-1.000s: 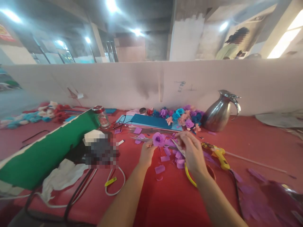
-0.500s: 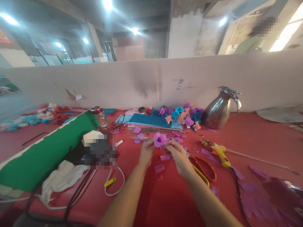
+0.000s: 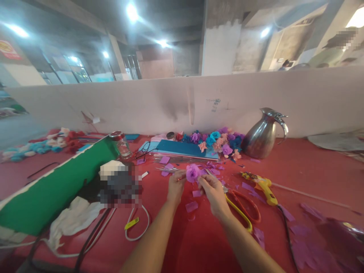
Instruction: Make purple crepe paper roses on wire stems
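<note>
A purple paper rose (image 3: 193,173) is held up over the red table in the middle of the view. On its left side, my left hand (image 3: 176,185) pinches it near the base. My right hand (image 3: 212,189) is closed at the rose's right edge, thumb and fingertips together by the lower petals; whether it grips a petal is hard to make out. Scissors with red and yellow handles (image 3: 246,206) lie just right of my right hand. Purple paper pieces (image 3: 192,206) are scattered below and around the flower.
A yellow glue gun (image 3: 265,187) with a black cord lies to the right. Behind stand a steel jug (image 3: 260,136), a pile of paper flowers (image 3: 218,142) and blue sheets (image 3: 182,148). At left are a green board (image 3: 57,185), a glass jar (image 3: 123,146) and cables (image 3: 96,231).
My right hand has shifted slightly down and away from the petals. The rose has turned a little in my left hand. The view has tilted slightly upward.
</note>
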{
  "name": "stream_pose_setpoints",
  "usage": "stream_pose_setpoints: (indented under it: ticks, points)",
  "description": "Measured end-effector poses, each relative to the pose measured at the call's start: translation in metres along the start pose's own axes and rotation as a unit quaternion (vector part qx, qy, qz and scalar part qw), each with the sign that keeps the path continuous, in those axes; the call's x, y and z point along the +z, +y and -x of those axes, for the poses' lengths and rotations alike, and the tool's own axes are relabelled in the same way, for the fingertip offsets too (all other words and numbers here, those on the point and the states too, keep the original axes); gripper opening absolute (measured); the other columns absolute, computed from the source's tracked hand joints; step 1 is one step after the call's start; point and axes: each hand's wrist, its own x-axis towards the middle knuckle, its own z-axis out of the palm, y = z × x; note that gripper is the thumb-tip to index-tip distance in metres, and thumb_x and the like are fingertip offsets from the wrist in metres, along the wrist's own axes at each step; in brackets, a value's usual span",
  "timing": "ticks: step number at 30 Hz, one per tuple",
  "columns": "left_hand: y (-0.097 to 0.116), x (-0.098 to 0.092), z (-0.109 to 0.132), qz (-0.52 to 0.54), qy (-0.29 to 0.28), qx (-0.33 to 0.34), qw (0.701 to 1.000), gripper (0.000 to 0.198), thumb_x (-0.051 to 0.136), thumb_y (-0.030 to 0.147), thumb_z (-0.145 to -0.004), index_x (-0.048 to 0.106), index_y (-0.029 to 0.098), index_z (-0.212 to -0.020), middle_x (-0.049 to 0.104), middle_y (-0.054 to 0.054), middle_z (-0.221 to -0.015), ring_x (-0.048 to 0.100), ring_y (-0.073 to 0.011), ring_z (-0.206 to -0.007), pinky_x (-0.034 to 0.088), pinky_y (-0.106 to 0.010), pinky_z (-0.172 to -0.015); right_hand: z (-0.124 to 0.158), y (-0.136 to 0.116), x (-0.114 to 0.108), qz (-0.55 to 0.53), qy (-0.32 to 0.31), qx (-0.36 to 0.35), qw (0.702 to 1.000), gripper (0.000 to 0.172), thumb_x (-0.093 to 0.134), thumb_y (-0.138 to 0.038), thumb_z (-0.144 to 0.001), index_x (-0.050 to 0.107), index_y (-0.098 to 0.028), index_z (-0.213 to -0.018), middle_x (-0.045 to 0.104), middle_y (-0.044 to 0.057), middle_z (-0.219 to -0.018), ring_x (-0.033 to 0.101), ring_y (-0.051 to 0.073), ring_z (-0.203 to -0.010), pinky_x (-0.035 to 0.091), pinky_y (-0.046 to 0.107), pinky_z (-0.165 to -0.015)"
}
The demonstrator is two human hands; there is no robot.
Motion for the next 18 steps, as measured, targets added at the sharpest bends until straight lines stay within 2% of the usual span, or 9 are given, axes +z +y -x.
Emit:
stream_pose_setpoints:
  ticks: [6,12,18]
  points:
    - [0.0003,0.0009,0.0012,0.008,0.000,-0.004,1.000,0.010,0.070,0.023,-0.062,0.076,0.020,-0.069,0.069,-0.005,-0.077,0.057,-0.0206,-0.079,0.043,-0.033,-0.083,0.0018,-0.0021,0.0016,-0.020,-0.005,-0.006,1.000,0.019,0.063,-0.035,-0.064,0.055,-0.019,-0.058,0.047,-0.004,-0.051,0.039,0.008,-0.045,0.036,0.020,-0.043]
    - [-0.0062,-0.0018,0.0002,0.020,-0.001,-0.015,1.000,0.019,0.064,0.015,-0.063,0.076,0.019,-0.076,0.069,-0.004,-0.080,0.058,-0.0198,-0.083,0.041,-0.032,-0.084,0.0024,-0.0025,-0.0001,-0.019,-0.015,-0.005,1.000,0.019,0.064,-0.036,-0.064,0.058,-0.018,-0.061,0.048,-0.004,-0.053,0.041,0.008,-0.048,0.038,0.021,-0.045]
    - [-0.0019,-0.0007,0.0008,0.019,0.009,-0.010,1.000,0.016,0.065,0.017,-0.062,0.076,0.020,-0.074,0.071,-0.005,-0.081,0.058,-0.0201,-0.083,0.041,-0.033,-0.084,0.0017,-0.0008,-0.0005,-0.025,0.000,0.000,1.000,0.022,0.064,-0.039,-0.065,0.058,-0.019,-0.059,0.048,-0.004,-0.051,0.041,0.009,-0.045,0.037,0.022,-0.044]
